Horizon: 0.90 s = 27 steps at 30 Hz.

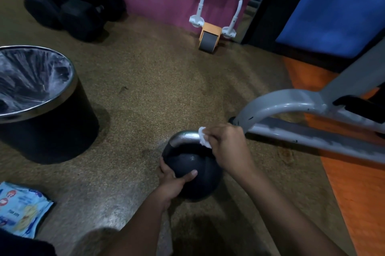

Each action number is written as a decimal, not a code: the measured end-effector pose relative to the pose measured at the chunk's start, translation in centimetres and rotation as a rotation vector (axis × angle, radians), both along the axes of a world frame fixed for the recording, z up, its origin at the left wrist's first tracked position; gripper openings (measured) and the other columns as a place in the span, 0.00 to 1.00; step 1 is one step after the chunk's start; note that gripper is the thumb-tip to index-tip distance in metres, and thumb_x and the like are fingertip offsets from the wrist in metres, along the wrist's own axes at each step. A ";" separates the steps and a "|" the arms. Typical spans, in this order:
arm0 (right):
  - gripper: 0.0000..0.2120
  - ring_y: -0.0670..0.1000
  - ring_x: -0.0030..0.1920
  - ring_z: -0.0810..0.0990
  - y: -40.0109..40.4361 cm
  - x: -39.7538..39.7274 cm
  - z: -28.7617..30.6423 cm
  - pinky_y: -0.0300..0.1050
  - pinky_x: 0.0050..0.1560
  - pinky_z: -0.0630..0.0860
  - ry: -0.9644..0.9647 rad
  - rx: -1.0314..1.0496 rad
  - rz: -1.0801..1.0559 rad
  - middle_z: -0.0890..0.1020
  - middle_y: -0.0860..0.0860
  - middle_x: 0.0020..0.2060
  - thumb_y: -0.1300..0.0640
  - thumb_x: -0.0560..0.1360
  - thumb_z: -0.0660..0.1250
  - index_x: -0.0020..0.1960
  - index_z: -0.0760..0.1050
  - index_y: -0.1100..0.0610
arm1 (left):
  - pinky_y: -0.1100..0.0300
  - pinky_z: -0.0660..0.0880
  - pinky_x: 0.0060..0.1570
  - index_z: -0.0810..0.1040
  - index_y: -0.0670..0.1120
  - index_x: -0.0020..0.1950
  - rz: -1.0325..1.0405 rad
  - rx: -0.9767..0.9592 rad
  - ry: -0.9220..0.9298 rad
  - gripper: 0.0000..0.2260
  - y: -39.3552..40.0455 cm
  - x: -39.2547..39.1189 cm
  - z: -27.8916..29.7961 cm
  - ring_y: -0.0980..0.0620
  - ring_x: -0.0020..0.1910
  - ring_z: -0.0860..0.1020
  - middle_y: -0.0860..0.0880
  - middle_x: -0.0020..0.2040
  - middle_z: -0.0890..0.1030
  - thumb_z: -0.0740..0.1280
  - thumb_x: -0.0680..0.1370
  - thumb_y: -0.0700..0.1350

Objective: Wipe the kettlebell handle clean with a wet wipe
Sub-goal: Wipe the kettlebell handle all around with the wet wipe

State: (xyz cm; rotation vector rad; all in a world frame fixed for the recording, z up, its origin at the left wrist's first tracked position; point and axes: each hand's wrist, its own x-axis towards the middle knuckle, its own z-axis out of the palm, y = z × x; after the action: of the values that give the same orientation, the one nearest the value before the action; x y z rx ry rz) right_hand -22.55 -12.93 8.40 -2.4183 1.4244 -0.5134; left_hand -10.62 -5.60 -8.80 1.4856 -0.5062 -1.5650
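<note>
A black kettlebell (198, 174) stands on the speckled floor, its silver handle (184, 137) arching over the far side. My left hand (174, 180) grips the round body from the near left, thumb across its top. My right hand (228, 145) pinches a bunched white wet wipe (203, 138) and presses it against the right end of the handle, hiding that part of the handle.
A black bin with a clear liner (41, 106) stands to the left. A blue wet-wipe pack (20, 210) lies at the lower left. A grey bench frame (291, 122) runs close on the right. An orange ab roller (209, 36) and black dumbbells (68, 6) sit by the far wall.
</note>
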 end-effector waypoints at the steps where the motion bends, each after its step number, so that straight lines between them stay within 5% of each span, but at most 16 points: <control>1: 0.08 0.51 0.42 0.82 -0.2 0.2 -0.1 0.50 0.46 0.76 -0.006 0.007 -0.014 0.85 0.52 0.39 0.61 0.71 0.64 0.39 0.82 0.58 | 0.41 0.66 0.77 0.34 0.60 0.82 0.008 0.004 -0.001 0.75 0.0 -0.1 -0.1 0.44 0.82 0.57 0.53 0.84 0.43 0.84 0.51 0.64; 5: 0.07 0.53 0.38 0.80 1.2 2.3 -0.3 0.44 0.46 0.70 0.045 -0.060 0.097 0.83 0.53 0.34 0.66 0.65 0.63 0.34 0.79 0.61 | 0.42 0.67 0.76 0.36 0.56 0.84 0.059 0.021 -0.027 0.69 0.1 -0.2 0.0 0.43 0.82 0.57 0.49 0.84 0.44 0.86 0.60 0.57; 10: 0.10 0.48 0.50 0.78 2.5 0.9 -1.5 0.29 0.51 0.67 -0.052 -0.132 0.045 0.84 0.50 0.47 0.69 0.69 0.67 0.42 0.84 0.59 | 0.42 0.68 0.76 0.35 0.58 0.83 0.073 0.015 0.006 0.69 0.1 -0.3 0.1 0.44 0.82 0.57 0.52 0.84 0.41 0.85 0.60 0.56; 14: 0.08 0.50 0.48 0.78 2.0 1.4 -1.8 0.28 0.49 0.64 -0.093 -0.179 -0.033 0.84 0.50 0.47 0.67 0.71 0.69 0.47 0.84 0.59 | 0.45 0.66 0.76 0.34 0.56 0.83 0.076 -0.004 -0.022 0.62 0.2 -0.4 0.1 0.45 0.83 0.54 0.51 0.84 0.39 0.82 0.69 0.49; 21: 0.10 0.49 0.50 0.80 4.0 0.8 -2.8 0.32 0.54 0.70 -0.035 -0.237 0.080 0.84 0.51 0.49 0.64 0.72 0.66 0.50 0.83 0.61 | 0.45 0.67 0.74 0.35 0.56 0.84 0.048 0.004 -0.076 0.61 0.1 -0.4 0.6 0.44 0.83 0.54 0.49 0.84 0.40 0.81 0.70 0.48; 24: 0.10 0.41 0.51 0.82 6.2 0.4 -2.9 0.34 0.54 0.75 -0.440 0.066 -0.273 0.84 0.44 0.48 0.66 0.73 0.69 0.50 0.84 0.55 | 0.45 0.64 0.75 0.34 0.57 0.83 0.043 0.016 -0.076 0.61 0.1 -0.3 0.4 0.46 0.83 0.52 0.49 0.84 0.40 0.81 0.71 0.48; 27: 0.09 0.50 0.55 0.82 6.9 1.8 -3.4 0.42 0.55 0.77 -1.212 0.780 -0.813 0.84 0.54 0.53 0.67 0.75 0.66 0.53 0.81 0.59 | 0.44 0.64 0.76 0.34 0.58 0.83 0.030 0.019 -0.061 0.62 0.1 -0.3 0.4 0.45 0.83 0.52 0.49 0.84 0.40 0.82 0.70 0.49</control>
State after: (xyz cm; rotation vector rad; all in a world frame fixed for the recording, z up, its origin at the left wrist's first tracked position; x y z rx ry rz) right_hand -20.74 -5.99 4.96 -0.5656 1.4479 -1.0551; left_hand -10.90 -5.51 -8.38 1.5521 -0.5035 -1.5087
